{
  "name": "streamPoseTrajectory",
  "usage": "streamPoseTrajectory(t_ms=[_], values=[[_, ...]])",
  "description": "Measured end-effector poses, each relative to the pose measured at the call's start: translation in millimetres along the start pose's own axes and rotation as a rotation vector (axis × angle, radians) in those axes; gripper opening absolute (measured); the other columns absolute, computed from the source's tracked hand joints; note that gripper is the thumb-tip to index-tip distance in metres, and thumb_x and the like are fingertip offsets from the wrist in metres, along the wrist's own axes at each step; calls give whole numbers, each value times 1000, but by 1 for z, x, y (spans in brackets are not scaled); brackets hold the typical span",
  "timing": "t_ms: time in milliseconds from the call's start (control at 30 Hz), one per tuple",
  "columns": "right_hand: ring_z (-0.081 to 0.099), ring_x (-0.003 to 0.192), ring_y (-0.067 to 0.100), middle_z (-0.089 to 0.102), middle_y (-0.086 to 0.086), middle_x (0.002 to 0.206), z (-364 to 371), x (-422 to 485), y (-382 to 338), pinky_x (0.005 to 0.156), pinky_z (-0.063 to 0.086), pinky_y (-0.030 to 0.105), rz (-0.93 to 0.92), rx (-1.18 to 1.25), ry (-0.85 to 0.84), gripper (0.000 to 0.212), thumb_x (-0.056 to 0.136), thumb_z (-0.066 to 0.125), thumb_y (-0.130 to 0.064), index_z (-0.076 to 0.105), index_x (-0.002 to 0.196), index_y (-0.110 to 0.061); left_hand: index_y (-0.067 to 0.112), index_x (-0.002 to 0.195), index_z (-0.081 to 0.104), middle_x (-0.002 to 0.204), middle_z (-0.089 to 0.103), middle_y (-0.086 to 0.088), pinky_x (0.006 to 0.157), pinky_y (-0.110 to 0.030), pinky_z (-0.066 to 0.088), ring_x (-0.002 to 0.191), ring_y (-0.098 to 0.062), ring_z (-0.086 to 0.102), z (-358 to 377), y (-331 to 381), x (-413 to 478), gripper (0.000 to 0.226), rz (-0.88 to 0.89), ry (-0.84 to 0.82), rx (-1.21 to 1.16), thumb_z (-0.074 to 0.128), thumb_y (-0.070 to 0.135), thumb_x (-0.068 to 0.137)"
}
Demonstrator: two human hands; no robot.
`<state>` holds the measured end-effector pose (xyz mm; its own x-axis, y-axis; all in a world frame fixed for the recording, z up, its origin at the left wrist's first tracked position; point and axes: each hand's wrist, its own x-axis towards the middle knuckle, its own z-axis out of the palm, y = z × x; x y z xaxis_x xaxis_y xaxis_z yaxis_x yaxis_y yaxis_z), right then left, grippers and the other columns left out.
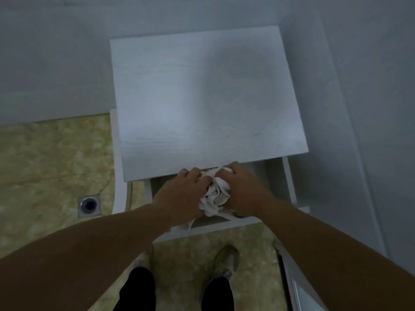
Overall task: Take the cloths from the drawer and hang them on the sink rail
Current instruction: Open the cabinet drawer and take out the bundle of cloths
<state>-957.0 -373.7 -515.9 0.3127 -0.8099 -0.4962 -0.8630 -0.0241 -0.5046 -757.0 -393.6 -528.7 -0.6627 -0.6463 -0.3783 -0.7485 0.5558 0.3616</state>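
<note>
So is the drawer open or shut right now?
Open: the drawer is pulled out from under the cabinet top; left hand and right hand grip bunched cloths in it.

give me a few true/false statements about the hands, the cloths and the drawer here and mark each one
1. The left hand and the right hand both grip the cloths. True.
2. The drawer is shut. False: it is pulled open under the cabinet top.
3. The cloths lie spread flat on the cabinet top. False: they are bunched between the hands, over the open drawer.
4. A floor drain sits to the left of the cabinet. True.
5. The person is barefoot. False: shoes show on the floor below the drawer.
</note>
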Motion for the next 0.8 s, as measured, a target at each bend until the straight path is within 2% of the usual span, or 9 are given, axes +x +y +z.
streamPoseTrajectory(t_ms=[100,167,300,367,433,500,600,700,800], values=[[52,105,30,45,8,123,-35,-3,-17,88,50,42,22,18,50,53,73,79,-43,56,118,-26,17,117,58,100,58,-9,59,-38,55,85,-28,56,-42,-1,-5,60,48,117,22,80,43,67],[53,104,31,46,9,121,-60,3,-27,88,50,45,45,37,142,50,74,77,-42,56,116,-25,13,114,62,100,61,-13,57,-40,55,85,-32,57,-71,-6,4,54,69,210,55,80,33,67],[53,106,36,46,12,125,-97,31,-33,89,49,47,72,3,292,56,74,78,-42,55,121,-23,18,132,55,127,57,-17,83,-47,48,108,-40,54,-108,-23,30,65,33,298,202,78,28,72],[51,110,40,44,15,131,-104,49,-31,89,47,45,87,-71,334,60,76,78,-37,53,129,-21,27,149,34,152,35,-14,107,-52,32,136,-38,35,-112,-31,43,71,-54,244,306,66,29,86],[46,116,42,38,17,140,-105,65,-27,91,43,44,134,-157,365,66,80,73,-29,45,140,-20,30,157,9,165,7,-11,118,-59,9,152,-33,7,-113,-41,57,75,-174,174,372,51,36,96],[37,128,42,29,17,150,-101,75,-22,97,41,45,205,-132,413,76,82,71,-27,35,149,-22,29,157,-7,167,-8,-10,118,-64,-2,152,-35,-12,-111,-50,68,82,-267,173,362,45,50,97],[21,143,39,20,15,159,-76,68,-18,106,37,53,229,-111,482,86,80,68,-36,24,154,-26,26,156,-15,166,-16,-11,118,-65,-5,150,-35,-22,-99,-58,67,93,-259,220,349,38,67,93],[30,141,40,32,18,154,-36,39,-16,105,40,57,113,-260,549,81,80,60,-45,30,151,-21,28,155,-18,166,-17,-9,118,-64,-4,150,-32,-23,-78,-61,52,89,-210,246,319,24,73,92],[32,143,36,33,15,156,8,4,-10,112,31,57,46,-328,433,78,84,52,-55,30,150,-21,27,155,-20,166,-17,-10,118,-64,-4,150,-33,-24,-58,-72,41,85,-305,230,253,9,75,90]])
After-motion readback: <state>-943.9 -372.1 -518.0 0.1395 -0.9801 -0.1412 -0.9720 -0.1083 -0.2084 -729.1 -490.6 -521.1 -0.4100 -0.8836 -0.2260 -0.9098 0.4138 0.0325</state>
